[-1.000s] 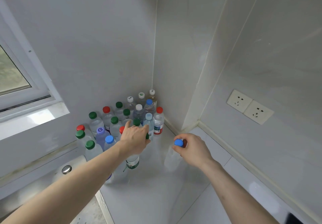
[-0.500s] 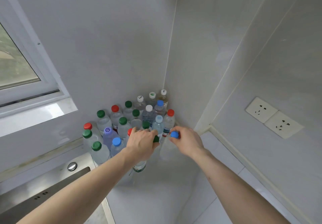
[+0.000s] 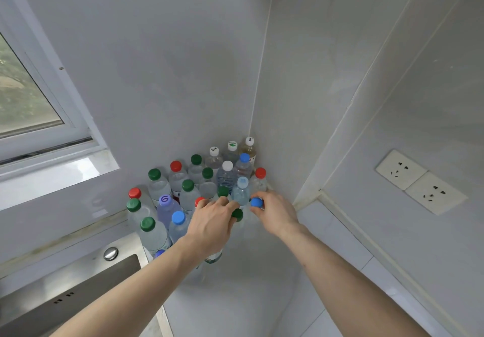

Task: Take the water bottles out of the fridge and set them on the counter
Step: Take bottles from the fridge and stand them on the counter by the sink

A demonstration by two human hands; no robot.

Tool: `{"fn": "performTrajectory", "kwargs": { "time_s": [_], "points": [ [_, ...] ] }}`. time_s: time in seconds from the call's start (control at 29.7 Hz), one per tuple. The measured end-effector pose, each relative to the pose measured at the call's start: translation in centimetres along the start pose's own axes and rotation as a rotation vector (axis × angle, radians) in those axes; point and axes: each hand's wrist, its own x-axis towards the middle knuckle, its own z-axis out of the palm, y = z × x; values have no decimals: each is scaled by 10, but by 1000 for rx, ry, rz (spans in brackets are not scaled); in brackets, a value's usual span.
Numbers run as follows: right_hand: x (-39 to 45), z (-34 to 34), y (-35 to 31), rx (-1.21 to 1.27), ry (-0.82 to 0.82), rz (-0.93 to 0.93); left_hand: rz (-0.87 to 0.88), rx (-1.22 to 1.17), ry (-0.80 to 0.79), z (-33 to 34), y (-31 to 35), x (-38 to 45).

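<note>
Nearest, the sink (image 3: 78,284) sits at the lower left. On the white counter (image 3: 235,297), the left hand (image 3: 212,224) curls round a green-capped bottle (image 3: 237,214); the right hand (image 3: 275,213) pinches a blue-capped bottle (image 3: 256,203) by its neck. Behind them, the cluster of bottles (image 3: 188,195) fills the corner.

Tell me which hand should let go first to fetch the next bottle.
Right, probably. The right hand pinches only the cap of the blue-capped bottle, at the open edge of the cluster, so it should pull away cleanly. The left hand grips the green-capped bottle, hemmed by neighbours.
</note>
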Motion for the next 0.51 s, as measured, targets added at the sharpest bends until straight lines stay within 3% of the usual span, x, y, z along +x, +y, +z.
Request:
{"fn": "performTrajectory", "kwargs": {
  "time_s": [0.34, 0.51],
  "points": [
    [-36, -13, 4, 85, -83, 22, -11, -106, 4, -12, -6, -32],
    [-107, -23, 6, 335, -18, 31, -13, -215, -1, -33, 1, -72]
  ]
}}
